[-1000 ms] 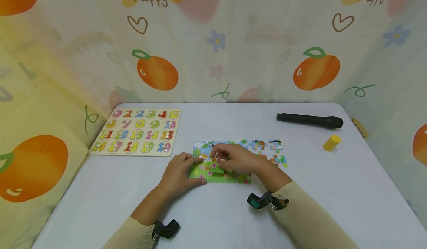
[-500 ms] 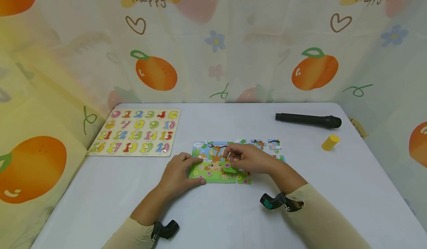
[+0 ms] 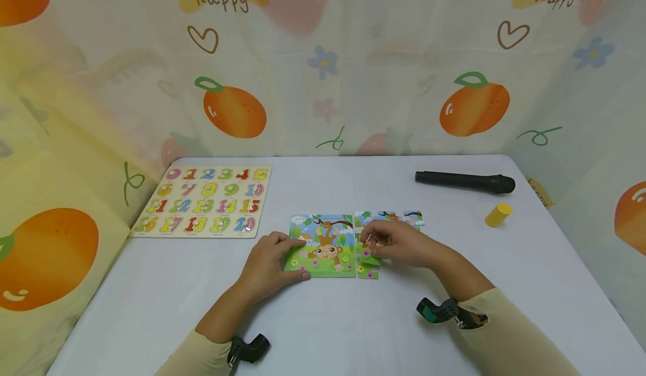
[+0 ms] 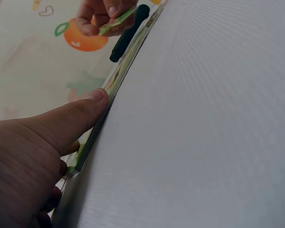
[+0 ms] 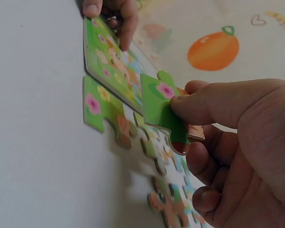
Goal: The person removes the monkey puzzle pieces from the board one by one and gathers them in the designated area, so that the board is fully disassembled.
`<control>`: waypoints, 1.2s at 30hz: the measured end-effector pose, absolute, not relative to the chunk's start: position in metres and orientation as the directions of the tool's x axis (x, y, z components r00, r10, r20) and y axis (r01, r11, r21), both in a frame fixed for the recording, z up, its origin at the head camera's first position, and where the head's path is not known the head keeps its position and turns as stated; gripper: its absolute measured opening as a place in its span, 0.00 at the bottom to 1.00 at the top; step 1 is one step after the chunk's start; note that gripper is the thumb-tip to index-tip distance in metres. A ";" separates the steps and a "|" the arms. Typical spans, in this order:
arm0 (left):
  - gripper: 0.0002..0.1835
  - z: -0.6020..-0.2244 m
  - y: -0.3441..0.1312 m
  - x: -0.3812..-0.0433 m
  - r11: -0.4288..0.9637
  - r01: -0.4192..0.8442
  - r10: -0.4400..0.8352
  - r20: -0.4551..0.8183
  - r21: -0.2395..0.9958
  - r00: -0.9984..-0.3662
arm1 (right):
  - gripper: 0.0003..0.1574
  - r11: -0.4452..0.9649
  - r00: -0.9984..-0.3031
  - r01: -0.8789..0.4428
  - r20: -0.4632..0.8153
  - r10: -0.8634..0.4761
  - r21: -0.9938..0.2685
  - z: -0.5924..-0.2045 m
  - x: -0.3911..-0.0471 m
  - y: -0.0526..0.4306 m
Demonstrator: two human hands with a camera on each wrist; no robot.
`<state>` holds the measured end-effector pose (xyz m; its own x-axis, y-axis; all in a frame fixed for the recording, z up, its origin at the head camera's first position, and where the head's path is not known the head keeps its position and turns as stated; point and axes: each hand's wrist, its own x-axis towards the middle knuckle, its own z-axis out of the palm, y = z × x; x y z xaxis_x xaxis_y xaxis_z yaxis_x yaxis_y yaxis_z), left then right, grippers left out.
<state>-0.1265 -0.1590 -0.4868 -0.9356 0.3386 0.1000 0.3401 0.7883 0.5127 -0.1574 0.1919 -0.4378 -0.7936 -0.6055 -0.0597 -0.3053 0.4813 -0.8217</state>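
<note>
My left hand (image 3: 270,264) rests at the left side of a monkey picture puzzle board (image 3: 315,261), its thumb on the near edge and its index finger reaching over the top. From the left wrist view, the straight thumb (image 4: 92,99) touches the board's edge. My right hand (image 3: 401,244) pinches a green puzzle piece (image 5: 156,104) with a pink flower, held up over the loose pieces. Behind it an orange-brown edge shows; whether that is a second piece I cannot tell. A loose flowered piece (image 5: 97,104) lies beside the board, and other pieces (image 5: 173,206) are partly hidden.
A number puzzle board (image 3: 202,201) lies at the back left of the white table (image 3: 323,331). A black microphone (image 3: 464,181) and a yellow cylinder (image 3: 498,215) lie at the back right. A printed cloth (image 3: 383,56) hangs behind the table.
My right hand has moved right, off the puzzle board to above the loose pieces, still pinching the green puzzle piece. The monkey picture is now uncovered. My left hand has stayed in place.
</note>
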 end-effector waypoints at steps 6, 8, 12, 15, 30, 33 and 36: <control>0.38 -0.485 -0.159 -0.126 0.789 0.337 0.336 0.098 0.513 -0.937 | 0.14 0.498 -0.809 -0.281 -0.076 -0.583 -0.821 -0.440 -0.150 0.210; 0.38 -0.485 -0.158 -0.125 0.790 0.332 0.333 0.094 0.515 -0.938 | 0.14 0.498 -0.812 -0.280 -0.074 -0.579 -0.821 -0.441 -0.147 0.216; 0.38 -0.484 -0.158 -0.125 0.792 0.325 0.330 0.086 0.517 -0.940 | 0.13 0.520 -0.822 -0.255 -0.100 -0.560 -0.815 -0.440 -0.141 0.225; 0.38 -0.483 -0.158 -0.125 0.794 0.320 0.327 0.079 0.517 -0.942 | 0.13 0.546 -0.827 -0.241 -0.125 -0.548 -0.802 -0.441 -0.135 0.231; 0.38 -0.484 -0.158 -0.124 0.791 0.315 0.324 0.077 0.524 -0.943 | 0.18 0.526 -0.820 -0.348 -0.021 -0.573 -0.776 -0.459 -0.120 0.236; 0.38 -0.484 -0.158 -0.124 0.789 0.317 0.324 0.081 0.527 -0.942 | 0.19 0.553 -0.825 -0.389 0.012 -0.565 -0.736 -0.461 -0.118 0.236; 0.38 -0.484 -0.158 -0.124 0.791 0.319 0.325 0.083 0.523 -0.942 | 0.21 0.577 -0.842 -0.397 0.033 -0.538 -0.714 -0.462 -0.116 0.235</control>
